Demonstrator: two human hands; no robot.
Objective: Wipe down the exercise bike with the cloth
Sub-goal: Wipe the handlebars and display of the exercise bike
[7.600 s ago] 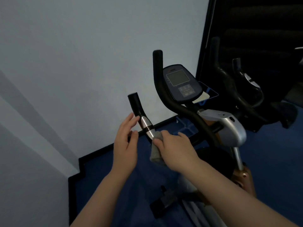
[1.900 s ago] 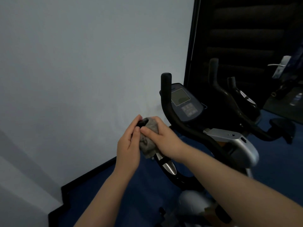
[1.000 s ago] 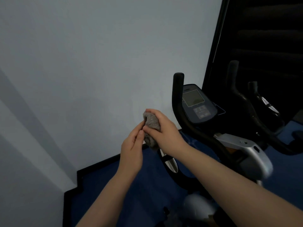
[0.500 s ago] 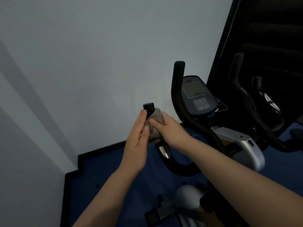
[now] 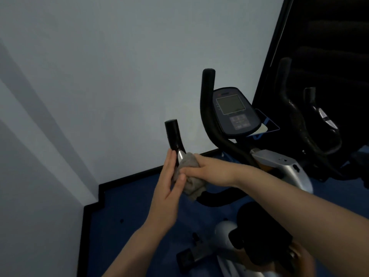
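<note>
Pale wall (image 5: 99, 76), handlebar grip (image 5: 173, 135) pointing up, right hand (image 5: 211, 172) gripping cloth (image 5: 191, 176), left hand (image 5: 167, 188) flat.

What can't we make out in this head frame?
- Silver sensor on the left handlebar: mostly covered by the cloth and right hand.
- Left hand grip: palm side faces away.
- Console button labels: too small, dim.
- Bike base: cut off by the bottom edge.
</note>
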